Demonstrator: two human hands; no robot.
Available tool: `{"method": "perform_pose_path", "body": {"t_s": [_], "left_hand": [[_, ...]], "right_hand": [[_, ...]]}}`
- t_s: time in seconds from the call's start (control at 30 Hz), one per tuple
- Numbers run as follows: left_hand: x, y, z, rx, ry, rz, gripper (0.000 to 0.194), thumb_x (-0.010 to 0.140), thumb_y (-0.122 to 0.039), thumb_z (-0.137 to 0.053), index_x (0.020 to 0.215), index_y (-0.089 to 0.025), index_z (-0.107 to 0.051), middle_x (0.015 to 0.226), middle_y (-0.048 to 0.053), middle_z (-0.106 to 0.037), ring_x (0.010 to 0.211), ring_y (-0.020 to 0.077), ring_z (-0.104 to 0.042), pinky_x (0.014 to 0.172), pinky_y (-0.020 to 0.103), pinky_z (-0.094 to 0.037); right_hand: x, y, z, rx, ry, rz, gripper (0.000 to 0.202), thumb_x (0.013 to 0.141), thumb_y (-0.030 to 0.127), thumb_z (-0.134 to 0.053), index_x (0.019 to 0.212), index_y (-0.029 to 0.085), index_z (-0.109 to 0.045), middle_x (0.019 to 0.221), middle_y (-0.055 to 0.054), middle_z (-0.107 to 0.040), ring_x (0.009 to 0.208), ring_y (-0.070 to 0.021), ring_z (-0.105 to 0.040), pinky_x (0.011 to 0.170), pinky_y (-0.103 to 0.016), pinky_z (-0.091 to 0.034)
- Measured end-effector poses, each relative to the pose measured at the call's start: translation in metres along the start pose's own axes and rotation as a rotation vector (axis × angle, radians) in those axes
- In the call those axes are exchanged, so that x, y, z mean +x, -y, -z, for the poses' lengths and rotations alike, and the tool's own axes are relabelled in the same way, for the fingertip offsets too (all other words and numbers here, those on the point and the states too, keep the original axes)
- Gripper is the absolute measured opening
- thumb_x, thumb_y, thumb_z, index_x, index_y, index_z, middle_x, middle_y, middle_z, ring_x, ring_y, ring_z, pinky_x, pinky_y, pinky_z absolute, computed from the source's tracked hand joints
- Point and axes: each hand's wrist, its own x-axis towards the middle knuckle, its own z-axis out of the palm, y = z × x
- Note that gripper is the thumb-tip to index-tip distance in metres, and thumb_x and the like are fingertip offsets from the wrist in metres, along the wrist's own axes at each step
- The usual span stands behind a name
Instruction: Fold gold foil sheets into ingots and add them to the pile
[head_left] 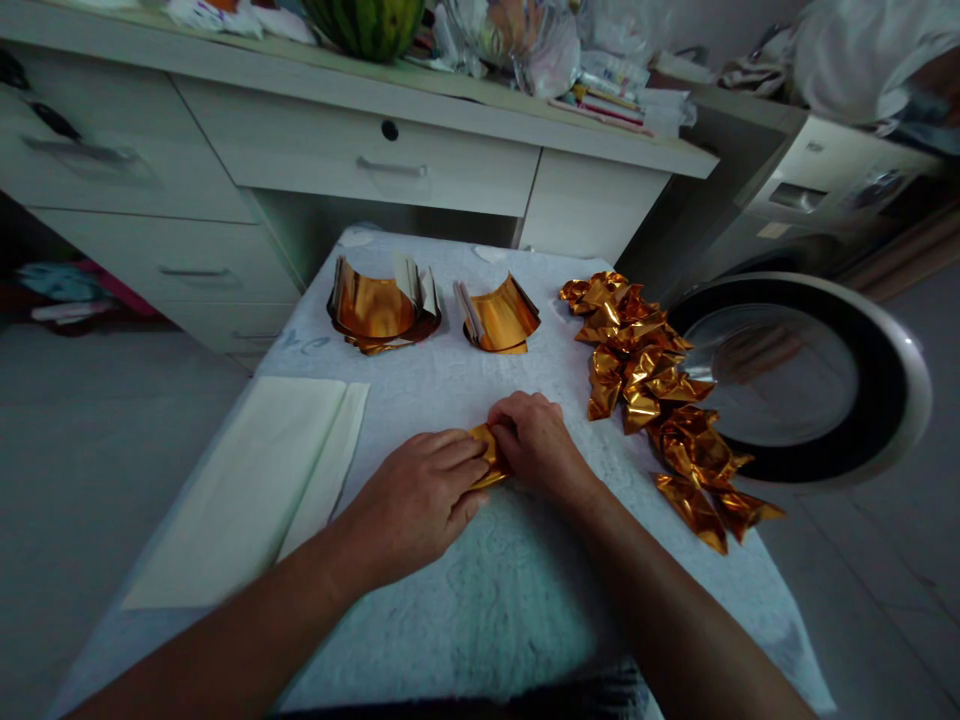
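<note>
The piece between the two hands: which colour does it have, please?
The piece is shiny gold, as the head view shows.

My left arm (247, 632) slants in from the lower left and my right arm (660, 585) from the lower right, both bare, converging ahead of me. I have the left hand (420, 492) palm down, fingers together and stretched to the right, thumb apart below them. The right hand (538, 440) sits close beside it, knuckles up, fingers curled in toward the thumb.
</note>
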Motion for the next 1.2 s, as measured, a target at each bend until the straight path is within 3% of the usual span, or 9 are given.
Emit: {"method": "perform_pose_path", "body": {"t_s": [0.33, 0.53, 0.83, 1.2], "left_hand": [[-0.013, -0.021, -0.014, 0.247, 0.095, 0.035, 0.064, 0.078, -0.040, -0.077, 0.133, -0.013, -0.055, 0.143, 0.023, -0.052, 0.133, 0.0391, -0.048, 0.108, 0.055, -0.043], [-0.023, -0.021, -0.024, 0.344, 0.086, 0.042, 0.073, 0.078, -0.048, -0.076, 0.138, -0.014, -0.052, 0.148, 0.024, -0.046, 0.137, 0.0378, -0.044, 0.110, 0.052, -0.042], [-0.051, -0.026, -0.023, 0.426, 0.048, 0.048, 0.068, 0.081, -0.054, -0.069, 0.134, -0.013, -0.056, 0.145, 0.019, -0.052, 0.131, 0.0335, -0.052, 0.107, 0.049, -0.044], [-0.069, -0.022, -0.017, 0.419, -0.072, -0.027, 0.045, 0.094, -0.040, -0.055, 0.126, -0.009, -0.060, 0.134, 0.021, -0.061, 0.124, 0.0327, -0.059, 0.101, 0.047, -0.052]], "right_hand": [[-0.005, -0.002, 0.008, -0.034, 0.084, 0.056, 0.014, 0.084, 0.021, -0.061, 0.095, 0.020, -0.068, 0.095, -0.004, -0.065, 0.090, -0.0212, -0.051, 0.076, -0.034, -0.028], [-0.008, -0.004, 0.009, -0.089, 0.129, 0.084, 0.018, 0.085, 0.025, -0.061, 0.103, 0.020, -0.064, 0.105, -0.006, -0.063, 0.095, -0.0227, -0.050, 0.079, -0.035, -0.031], [-0.013, -0.003, 0.009, -0.149, 0.128, 0.103, 0.026, 0.085, 0.022, -0.059, 0.110, 0.020, -0.060, 0.111, -0.008, -0.061, 0.100, -0.0254, -0.050, 0.084, -0.040, -0.033], [-0.027, 0.015, 0.004, -0.224, 0.061, 0.083, 0.062, 0.077, 0.067, -0.061, 0.112, 0.016, -0.057, 0.113, -0.014, -0.056, 0.102, -0.0324, -0.048, 0.086, -0.047, -0.037]]}}
